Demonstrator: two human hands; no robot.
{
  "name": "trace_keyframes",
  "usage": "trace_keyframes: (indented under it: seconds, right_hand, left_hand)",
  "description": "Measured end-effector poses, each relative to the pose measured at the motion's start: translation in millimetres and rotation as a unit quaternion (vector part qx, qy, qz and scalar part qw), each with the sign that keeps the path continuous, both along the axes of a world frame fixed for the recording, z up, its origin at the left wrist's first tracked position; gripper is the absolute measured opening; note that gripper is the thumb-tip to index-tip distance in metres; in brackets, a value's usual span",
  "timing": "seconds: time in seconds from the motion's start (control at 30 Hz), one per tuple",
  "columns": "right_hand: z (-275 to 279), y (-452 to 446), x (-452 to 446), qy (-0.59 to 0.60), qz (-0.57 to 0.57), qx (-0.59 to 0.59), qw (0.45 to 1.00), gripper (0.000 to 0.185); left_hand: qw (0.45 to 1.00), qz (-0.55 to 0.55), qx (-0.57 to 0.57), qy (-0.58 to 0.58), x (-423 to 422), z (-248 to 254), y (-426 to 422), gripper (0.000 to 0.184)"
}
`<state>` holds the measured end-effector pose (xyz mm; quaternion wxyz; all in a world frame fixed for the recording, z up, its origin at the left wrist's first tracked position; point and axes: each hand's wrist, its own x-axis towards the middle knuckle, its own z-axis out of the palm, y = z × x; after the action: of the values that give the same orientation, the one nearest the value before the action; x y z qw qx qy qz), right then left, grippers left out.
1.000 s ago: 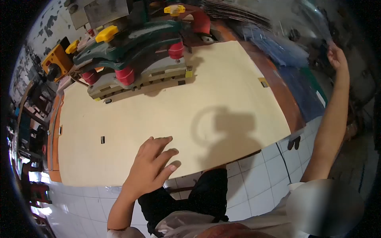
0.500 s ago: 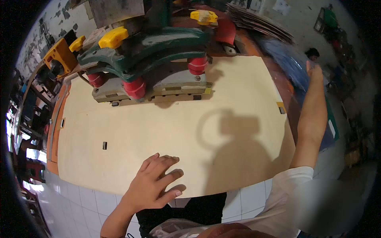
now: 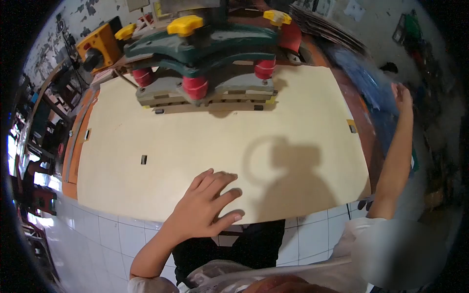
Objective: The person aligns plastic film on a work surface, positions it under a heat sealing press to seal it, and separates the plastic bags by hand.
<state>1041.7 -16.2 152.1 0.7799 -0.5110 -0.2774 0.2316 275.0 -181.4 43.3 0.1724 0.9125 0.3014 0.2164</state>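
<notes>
My left hand (image 3: 209,205) rests at the front edge of a wide cream board (image 3: 190,141), fingers spread and nothing in them. Far out to the right, my right hand (image 3: 402,96) is beside a heap of blue-tinted clear plastic sheets (image 3: 364,78). Its fingers are small and blurred; whether they grip a sheet I cannot make out. Over the back of the board stands a press head with a green frame (image 3: 234,36), yellow knobs (image 3: 184,25), red spacers (image 3: 195,87) and a grey plate (image 3: 224,90). A small dark slot (image 3: 143,159) shows in the board's left part.
An orange control box (image 3: 100,46) with a dark knob stands at the back left. A stack of thin sheets (image 3: 332,29) lies at the back right. Another person's dark head (image 3: 389,67) shows beyond the plastic. White floor tiles (image 3: 110,232) lie below the board.
The view has shifted, so the press and board sit higher and the press farther right. My left hand stays spread over the board's front edge; my right arm remains stretched toward the plastic sheets.
</notes>
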Motion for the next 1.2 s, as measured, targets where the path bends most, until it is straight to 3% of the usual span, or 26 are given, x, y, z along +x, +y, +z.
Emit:
trace_keyframes:
  seconds: [0.23,0.3,0.37,0.43,0.5,0.57,0.63,0.67,0.73,0.77,0.8,0.83,0.97,1.0,1.07,1.2]
  right_hand:
    - [14.6,-134.8,-166.9,-0.259,0.006,-0.128,0.957,0.041]
    - [-6.5,-169.4,-191.7,-0.317,-0.019,-0.186,0.93,0.04]
    - [-32.6,-208.1,-227.5,-0.364,-0.072,-0.179,0.911,0.039]
    - [-85.2,-238.8,-204.8,-0.464,-0.157,-0.134,0.862,0.039]
    - [-127.3,-273.0,-219.1,-0.396,-0.241,-0.148,0.874,0.04]
    - [-158.8,-299.0,-256.0,-0.354,-0.379,-0.177,0.836,0.049]
    - [-209.4,-319.4,-240.7,-0.187,-0.445,-0.183,0.857,0.06]
    - [-217.0,-323.6,-238.7,-0.184,-0.447,-0.183,0.856,0.06]
    - [-233.6,-332.2,-232.3,0.077,-0.342,-0.164,0.922,0.067]
    - [-238.2,-333.2,-221.7,0.08,-0.342,-0.164,0.922,0.067]
    - [-243.4,-334.9,-198.7,-0.116,-0.457,-0.201,0.859,0.067]
    - [-244.9,-333.7,-181.8,-0.306,-0.545,-0.225,0.748,0.068]
    - [-174.5,-325.9,-136.7,-0.504,-0.385,-0.334,0.697,0.068]
    - [-162.6,-320.7,-126.3,-0.504,-0.384,-0.334,0.698,0.068]
    - [-143.7,-312.0,-111.4,-0.519,-0.226,-0.453,0.689,0.065]
    - [-127.6,-303.0,-89.6,-0.517,-0.106,-0.484,0.698,0.062]
  left_hand:
    - [0.998,-0.011,0.025,-0.051,-3.4,-7.7,-2.7,0.036]
    - [0.998,-0.015,0.026,-0.06,-4.4,-10.6,-2.2,0.037]
    - [0.997,-0.017,0.026,-0.067,-5.9,-12.3,-2.9,0.038]
    - [0.996,-0.018,0.033,-0.075,-6.5,-12.6,-3.4,0.038]
    - [0.996,-0.019,0.034,-0.077,-6.5,-15.2,-1.7,0.038]
    - [0.996,-0.019,0.032,-0.078,-7.7,-15.1,-1.1,0.038]
    - [0.997,-0.017,0.036,-0.063,-7.9,-14.0,-3.2,0.037]
    - [0.997,-0.021,0.038,-0.061,-7.9,-13.8,-3.4,0.037]
    - [0.997,-0.016,0.032,-0.066,-7.8,-14.1,-4.5,0.037]
    - [0.997,-0.018,0.032,-0.063,-8.0,-14.1,-4.5,0.037]
    - [0.997,-0.018,0.037,-0.064,-8.0,-14.4,-5.4,0.038]
    - [0.997,-0.018,0.042,-0.065,-8.0,-14.4,-5.6,0.038]
    - [0.997,-0.022,0.041,-0.066,-7.6,-13.2,-5.1,0.037]
    - [0.997,-0.018,0.041,-0.068,-6.9,-12.9,-5.7,0.037]
    - [0.997,-0.012,0.039,-0.069,-6.8,-13.9,-6.4,0.037]
    - [0.997,-0.011,0.032,-0.071,-7.0,-16.6,-5.9,0.036]
